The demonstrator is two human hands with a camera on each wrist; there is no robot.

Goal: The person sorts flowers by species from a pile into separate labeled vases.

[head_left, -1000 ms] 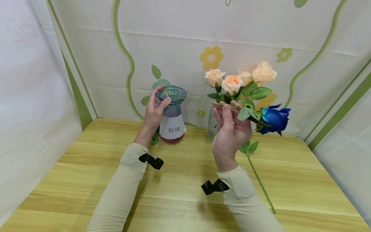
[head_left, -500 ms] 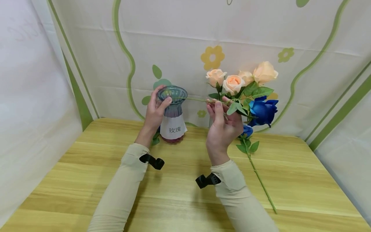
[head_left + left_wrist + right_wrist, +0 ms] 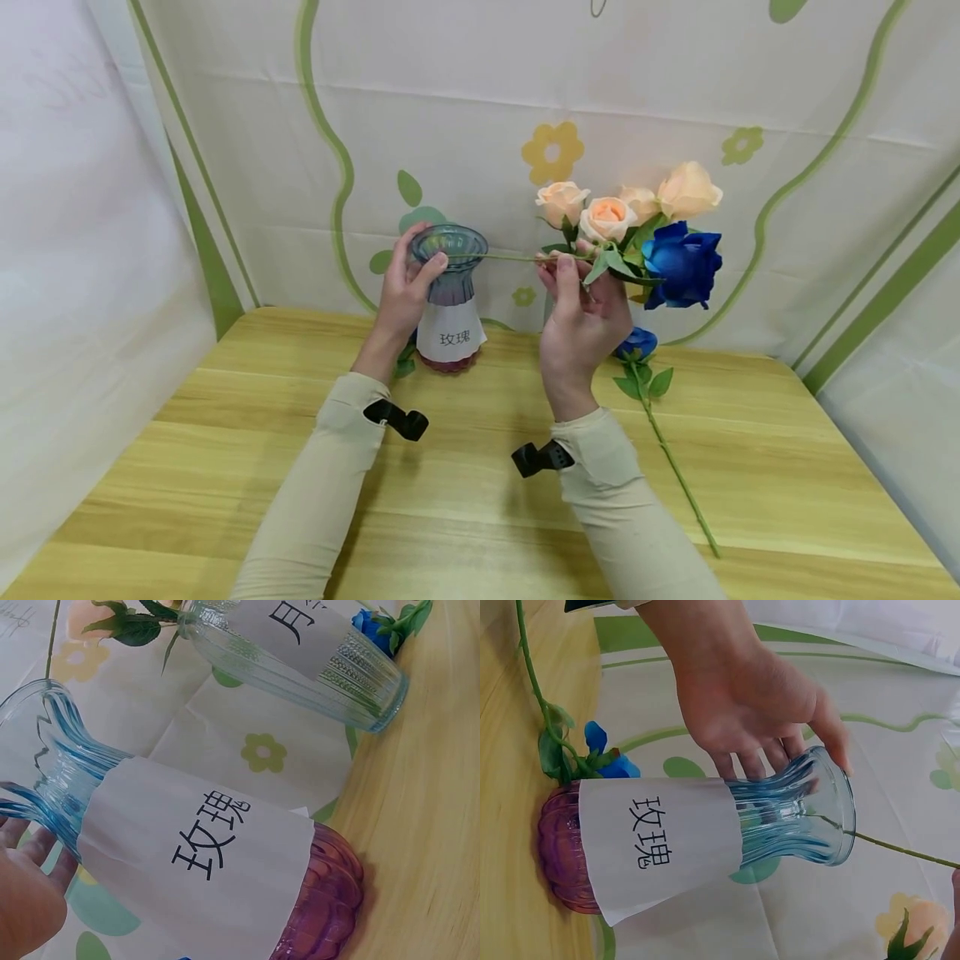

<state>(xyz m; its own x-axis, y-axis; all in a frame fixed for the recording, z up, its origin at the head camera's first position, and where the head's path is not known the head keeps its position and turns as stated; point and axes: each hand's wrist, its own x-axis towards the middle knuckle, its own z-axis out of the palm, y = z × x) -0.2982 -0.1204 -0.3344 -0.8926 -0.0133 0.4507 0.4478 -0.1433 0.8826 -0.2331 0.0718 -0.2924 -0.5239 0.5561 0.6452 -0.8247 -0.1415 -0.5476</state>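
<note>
A glass vase (image 3: pixel 451 287), blue at the top and purple at the base, stands upright on the table with a white paper label (image 3: pixel 660 847) around it. My left hand (image 3: pixel 401 292) holds it by the flared neck, thumb at the rim and fingers behind. My right hand (image 3: pixel 583 333) pinches the thin green stem of a blue rose (image 3: pixel 684 263) between thumb and fingers. That rose lies nearly level, bloom to the right. Its stem (image 3: pixel 904 849) reaches across the rim, and the cut end shows inside the vase mouth in the right wrist view.
A clear labelled vase (image 3: pixel 292 697) with several peach roses (image 3: pixel 607 218) stands behind my right hand. A second blue rose (image 3: pixel 637 342) lies on the wooden table (image 3: pixel 465 467) at right. Another blue rose (image 3: pixel 613 763) lies beside the held vase. A patterned cloth (image 3: pixel 450 125) backs the table.
My right hand has shifted left with the blue rose, and the bloom has swung up and left. The second blue rose's bloom has come into sight. My left hand keeps its hold on the vase.
</note>
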